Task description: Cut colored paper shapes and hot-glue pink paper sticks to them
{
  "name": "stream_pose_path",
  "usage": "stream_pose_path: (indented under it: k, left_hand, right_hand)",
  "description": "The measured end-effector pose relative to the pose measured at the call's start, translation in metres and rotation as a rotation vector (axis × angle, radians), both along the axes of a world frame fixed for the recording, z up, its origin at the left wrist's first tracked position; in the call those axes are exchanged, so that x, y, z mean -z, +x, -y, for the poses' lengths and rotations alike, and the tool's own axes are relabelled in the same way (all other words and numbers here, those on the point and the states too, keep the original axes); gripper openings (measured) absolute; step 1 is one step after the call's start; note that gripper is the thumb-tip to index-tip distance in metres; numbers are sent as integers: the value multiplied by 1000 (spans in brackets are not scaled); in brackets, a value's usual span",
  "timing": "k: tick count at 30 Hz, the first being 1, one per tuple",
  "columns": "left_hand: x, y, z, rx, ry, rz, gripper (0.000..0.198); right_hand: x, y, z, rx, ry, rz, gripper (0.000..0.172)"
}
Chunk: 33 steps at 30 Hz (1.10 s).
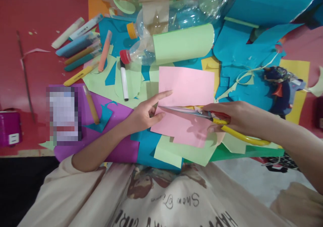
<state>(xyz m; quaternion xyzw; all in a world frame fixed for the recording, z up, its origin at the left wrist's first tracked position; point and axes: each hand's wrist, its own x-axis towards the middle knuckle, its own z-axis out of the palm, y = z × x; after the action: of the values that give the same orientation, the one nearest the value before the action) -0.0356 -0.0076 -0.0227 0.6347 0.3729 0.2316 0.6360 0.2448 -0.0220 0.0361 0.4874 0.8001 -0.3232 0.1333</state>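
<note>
A sheet of pink paper (186,84) lies in front of me, with a long cut across its middle from the right side. My left hand (148,114) pinches the paper's left edge, thumb and index finger on either side of the cut line. In my right hand (232,114) are scissors (196,112) with yellow handles; their blades lie along the cut, and the tip reaches close to my left fingers. The lower pink part has a stepped bottom edge. Under the paper are light green paper pieces (186,149).
Plastic bottles, one wrapped in light green paper (184,43), lie beyond the pink paper. Several markers (78,46) are scattered at the left, near a blurred phone (64,114) on purple paper (121,146). A dark blue glue gun (280,89) sits at the right among blue paper scraps (242,58).
</note>
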Motion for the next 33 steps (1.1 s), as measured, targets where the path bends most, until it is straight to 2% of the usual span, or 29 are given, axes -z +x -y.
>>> stream_pose_path:
  k: [8, 14, 19, 23, 27, 31, 33]
  left_hand:
    - [1, 0, -1, 5, 12, 5, 59]
    - [2, -1, -1, 5, 82, -42, 59]
    - [-2, -5, -8, -118, 233, -152, 55]
    - [-5, -9, -15, -237, 322, -172, 45]
    - [-5, -11, -18, -277, 432, -210, 37]
    - [-4, -13, -19, -322, 505, -239, 34]
    - [-5, -13, -19, -359, 516, -261, 32]
  right_hand:
    - [4, -2, -1, -5, 47, -49, 31]
    - [7, -1, 0, -6, 85, -51, 35]
    - [9, 8, 5, 59, 182, 11, 32]
    - [16, 23, 15, 165, 390, 93, 36]
    - [20, 36, 25, 347, 543, 199, 50]
    - [18, 43, 27, 596, 449, 353, 67]
    - [19, 47, 25, 667, 397, 382, 69]
